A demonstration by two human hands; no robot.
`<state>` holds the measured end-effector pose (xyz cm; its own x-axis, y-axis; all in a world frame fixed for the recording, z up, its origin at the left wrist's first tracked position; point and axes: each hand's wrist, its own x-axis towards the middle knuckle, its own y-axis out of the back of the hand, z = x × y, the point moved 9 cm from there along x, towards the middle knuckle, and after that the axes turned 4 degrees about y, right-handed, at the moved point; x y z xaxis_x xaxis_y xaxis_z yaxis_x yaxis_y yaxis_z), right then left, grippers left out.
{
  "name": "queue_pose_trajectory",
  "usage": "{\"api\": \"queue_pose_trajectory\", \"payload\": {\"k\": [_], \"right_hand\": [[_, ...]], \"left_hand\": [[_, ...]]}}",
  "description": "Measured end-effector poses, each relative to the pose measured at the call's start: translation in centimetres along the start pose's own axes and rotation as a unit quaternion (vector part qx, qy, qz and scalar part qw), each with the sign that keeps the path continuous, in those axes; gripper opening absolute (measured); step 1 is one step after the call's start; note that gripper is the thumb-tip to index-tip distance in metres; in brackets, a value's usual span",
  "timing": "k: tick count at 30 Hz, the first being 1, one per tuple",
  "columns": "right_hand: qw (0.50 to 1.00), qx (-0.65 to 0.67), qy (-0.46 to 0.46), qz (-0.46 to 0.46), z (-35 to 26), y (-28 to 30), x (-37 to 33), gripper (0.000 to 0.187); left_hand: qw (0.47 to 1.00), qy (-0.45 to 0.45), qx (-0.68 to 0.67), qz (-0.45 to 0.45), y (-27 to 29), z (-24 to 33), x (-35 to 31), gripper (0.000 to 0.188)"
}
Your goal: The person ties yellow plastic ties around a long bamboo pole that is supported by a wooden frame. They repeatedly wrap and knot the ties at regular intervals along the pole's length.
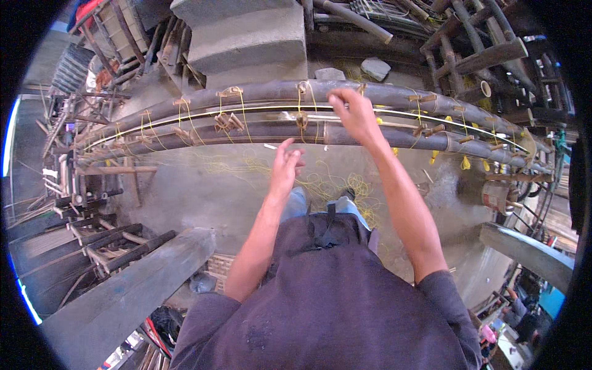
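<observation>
Two long dark bamboo poles, a far one (265, 92) and a near one (271, 132), run side by side across my front. Pale thin strips (197, 116) lie lengthwise between them. Yellow cords (244, 114) loop around the poles, with short wooden pegs (229, 122) caught in several loops. My right hand (357, 114) is over the poles, fingers bent together; whatever they pinch, if anything, is too small to make out. Just on my side of the near pole, my left hand (287, 166) has its index finger stretched and the other fingers loosely bent, with nothing visible in it.
Loose yellow cord (333, 185) lies tangled on the floor around my feet. Concrete steps (246, 43) rise beyond the poles. Bamboo frames stand at the far right (475, 55) and left (111, 246). Grey beams (135, 290) flank me, and a bucket (495, 196) stands at right.
</observation>
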<state>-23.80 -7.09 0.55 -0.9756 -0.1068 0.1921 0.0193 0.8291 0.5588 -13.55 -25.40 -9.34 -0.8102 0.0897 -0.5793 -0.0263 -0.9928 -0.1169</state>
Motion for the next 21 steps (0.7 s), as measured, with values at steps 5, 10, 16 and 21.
{"api": "queue_pose_trajectory", "payload": {"k": [5, 10, 16, 21], "right_hand": [[0.963, 0.094, -0.189, -0.167, 7.5, -7.8, 5.7, 0.034], [0.89, 0.301, -0.33, -0.092, 6.5, -8.9, 6.7, 0.026], [0.974, -0.136, -0.159, -0.086, -0.9, -6.9, 9.4, 0.028], [0.937, -0.056, -0.118, -0.324, -11.2, -15.8, -9.1, 0.019]], "left_hand": [[0.975, 0.066, -0.073, -0.199, -2.6, -1.8, 3.3, 0.036], [0.96, -0.138, 0.208, -0.13, -0.8, -0.4, 5.2, 0.03], [0.937, -0.149, 0.275, -0.157, 1.7, -1.7, 4.5, 0.036], [0.956, 0.024, -0.157, -0.247, 5.0, -2.8, 1.7, 0.035]]}}
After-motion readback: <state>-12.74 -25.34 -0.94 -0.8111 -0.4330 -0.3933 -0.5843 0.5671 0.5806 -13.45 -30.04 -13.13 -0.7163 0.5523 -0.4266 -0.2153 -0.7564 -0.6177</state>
